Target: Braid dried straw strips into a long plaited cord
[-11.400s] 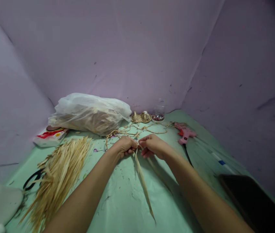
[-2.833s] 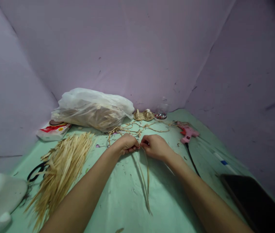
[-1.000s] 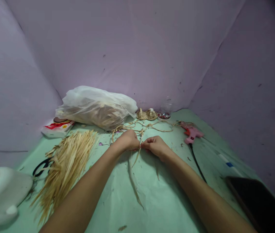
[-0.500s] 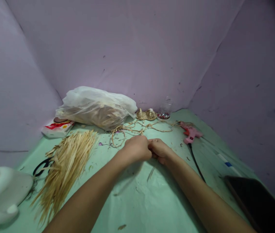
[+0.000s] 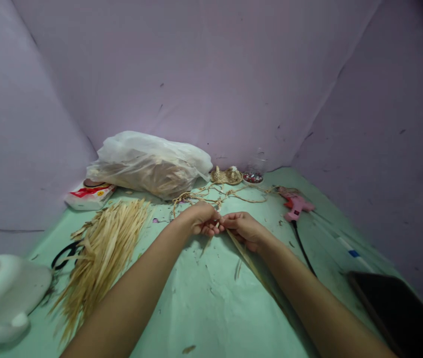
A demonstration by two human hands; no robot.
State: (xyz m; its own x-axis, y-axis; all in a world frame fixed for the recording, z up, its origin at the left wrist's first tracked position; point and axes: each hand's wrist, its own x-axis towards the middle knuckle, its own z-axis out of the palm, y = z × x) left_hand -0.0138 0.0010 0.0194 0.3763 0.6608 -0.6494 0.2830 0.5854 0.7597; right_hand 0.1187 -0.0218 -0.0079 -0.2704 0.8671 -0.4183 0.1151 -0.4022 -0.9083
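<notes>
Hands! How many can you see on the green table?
2. The left hand and right hand meet near the middle, fingertips together, the right pinching a straw-coloured strip. No other hands show.

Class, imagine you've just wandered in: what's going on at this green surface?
A person is working dry plant strips with bare hands. The right hand pinches a long pale strip, which trails toward the person. The left hand meets it fingertip to fingertip; exactly what it grips is too small to tell. Knotted cord lies just beyond the hands. A bundle of loose strips lies to the left, and a pink glue gun to the right.
</notes>
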